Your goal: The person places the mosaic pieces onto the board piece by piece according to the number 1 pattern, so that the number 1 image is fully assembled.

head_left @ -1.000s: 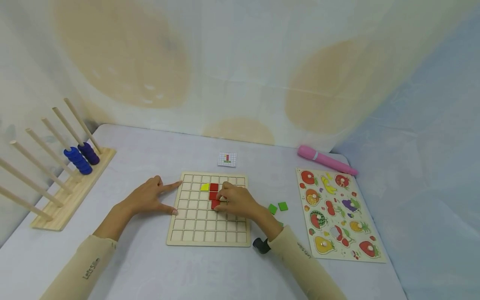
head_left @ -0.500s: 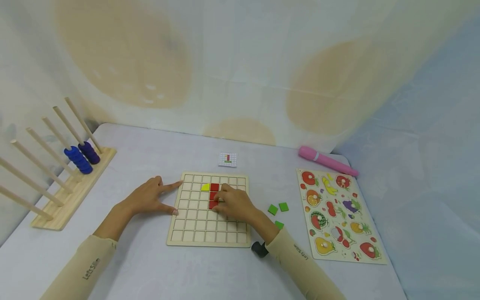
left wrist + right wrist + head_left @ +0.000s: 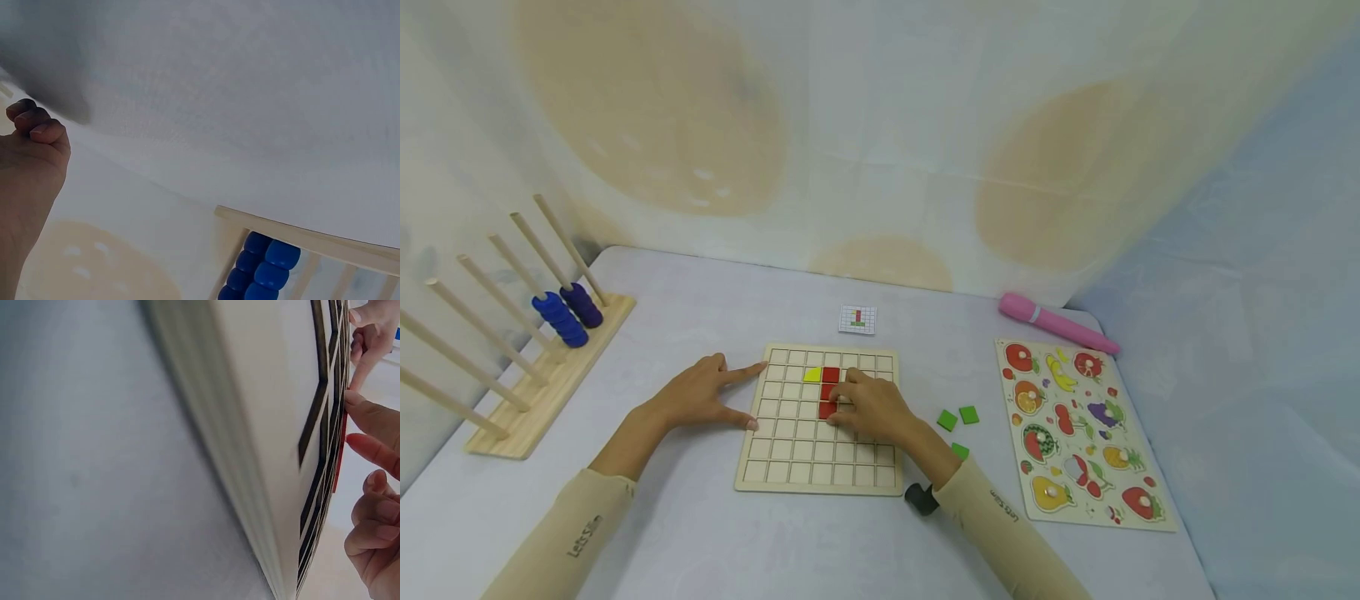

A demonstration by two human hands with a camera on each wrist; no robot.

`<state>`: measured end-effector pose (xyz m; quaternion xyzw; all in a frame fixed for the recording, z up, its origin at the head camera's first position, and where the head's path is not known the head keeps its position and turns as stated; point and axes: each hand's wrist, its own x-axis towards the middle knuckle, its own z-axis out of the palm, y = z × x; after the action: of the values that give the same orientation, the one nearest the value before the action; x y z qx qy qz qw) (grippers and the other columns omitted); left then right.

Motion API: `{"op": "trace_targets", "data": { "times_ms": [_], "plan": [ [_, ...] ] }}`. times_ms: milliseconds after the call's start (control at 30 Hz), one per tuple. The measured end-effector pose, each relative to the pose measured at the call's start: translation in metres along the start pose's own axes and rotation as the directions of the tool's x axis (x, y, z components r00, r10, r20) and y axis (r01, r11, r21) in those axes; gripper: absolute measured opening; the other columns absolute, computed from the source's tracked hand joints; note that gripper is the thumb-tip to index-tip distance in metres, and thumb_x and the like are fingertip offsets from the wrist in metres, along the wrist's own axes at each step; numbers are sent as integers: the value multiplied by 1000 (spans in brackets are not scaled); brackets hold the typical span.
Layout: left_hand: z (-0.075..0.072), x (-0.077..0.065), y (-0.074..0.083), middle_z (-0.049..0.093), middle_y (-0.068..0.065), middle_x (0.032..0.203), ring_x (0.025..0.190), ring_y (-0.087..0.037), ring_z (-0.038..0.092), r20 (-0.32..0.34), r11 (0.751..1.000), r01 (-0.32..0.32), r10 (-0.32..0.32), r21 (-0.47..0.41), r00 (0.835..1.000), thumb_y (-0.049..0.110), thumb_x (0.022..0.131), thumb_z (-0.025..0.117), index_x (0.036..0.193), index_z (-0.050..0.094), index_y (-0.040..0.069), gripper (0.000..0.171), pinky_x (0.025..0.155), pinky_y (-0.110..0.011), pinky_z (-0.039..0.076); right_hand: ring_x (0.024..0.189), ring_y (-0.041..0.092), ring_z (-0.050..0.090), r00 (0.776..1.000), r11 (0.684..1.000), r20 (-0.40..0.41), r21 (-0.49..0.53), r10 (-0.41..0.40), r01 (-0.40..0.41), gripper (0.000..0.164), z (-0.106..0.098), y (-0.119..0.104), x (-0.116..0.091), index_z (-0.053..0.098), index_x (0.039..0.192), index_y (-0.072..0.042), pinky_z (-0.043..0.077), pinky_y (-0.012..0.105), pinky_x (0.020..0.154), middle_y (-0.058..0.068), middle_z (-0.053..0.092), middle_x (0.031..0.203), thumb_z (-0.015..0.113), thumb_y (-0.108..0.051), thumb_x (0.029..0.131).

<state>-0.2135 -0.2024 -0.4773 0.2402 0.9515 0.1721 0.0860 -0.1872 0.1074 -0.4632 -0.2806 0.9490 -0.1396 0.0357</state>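
A wooden grid board (image 3: 781, 472) lies on the table, with a yellow square tile (image 3: 812, 375) beside the topmost of a column of red tiles. My left hand (image 3: 700, 396) touches the board's left edge with thumb and index finger spread and stretched out; its other fingers are curled in, as the left wrist view shows. My right hand (image 3: 880, 408) is over the board and pinches the lowest red tile (image 3: 826, 411) between thumb and index finger. That tile sits square in its cell. In the right wrist view, two fingertips meet the red tile (image 3: 341, 450) at the board's surface.
Several green tiles (image 3: 969, 414) lie right of the board, near a small black object (image 3: 921, 499). A pattern card (image 3: 857, 320) is behind it. At right are a fruit puzzle (image 3: 1086, 433) and a pink wand-like object (image 3: 1060, 323); a peg abacus (image 3: 550, 383) stands left.
The lowest red tile, slightly askew and further right before, now lines up with the column. My right hand has shifted slightly, uncovering more of one green tile. The left hand stays put.
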Motion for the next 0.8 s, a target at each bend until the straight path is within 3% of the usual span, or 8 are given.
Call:
{"op": "trace_targets", "data": {
  "times_ms": [367, 567, 800],
  "plan": [
    [1, 3, 1, 38, -4, 84, 75, -17, 34, 16, 1000, 17, -18, 4, 1000, 74, 64, 76, 148, 47, 27, 101, 64, -31, 29, 69, 6, 48, 1000, 1000, -23, 6, -8, 9, 35, -6, 3, -8, 72, 111, -19, 39, 19, 61, -5, 56, 95, 76, -43, 86],
    [2, 6, 2, 39, -5, 84, 75, -17, 34, 28, 1000, 15, -15, 4, 999, 77, 64, 74, 149, 46, 27, 103, 64, -30, 30, 78, 9, 56, 995, 993, -93, 117, 32, -21, 39, -19, 17, -25, 71, 112, -14, 42, 21, 63, -1, 60, 97, 79, -39, 83],
    [0, 3, -2, 41, -4, 90, 77, -17, 37, 19, 1000, 18, -18, -22, 1000, 78, 61, 75, 149, 46, 27, 106, 66, -30, 32, 70, 11, 44, 978, 966, -159, 242, 137, -96, 46, -33, 41, -48, 72, 113, -11, 33, 21, 59, 9, 57, 88, 85, -36, 77]
  ]
}}
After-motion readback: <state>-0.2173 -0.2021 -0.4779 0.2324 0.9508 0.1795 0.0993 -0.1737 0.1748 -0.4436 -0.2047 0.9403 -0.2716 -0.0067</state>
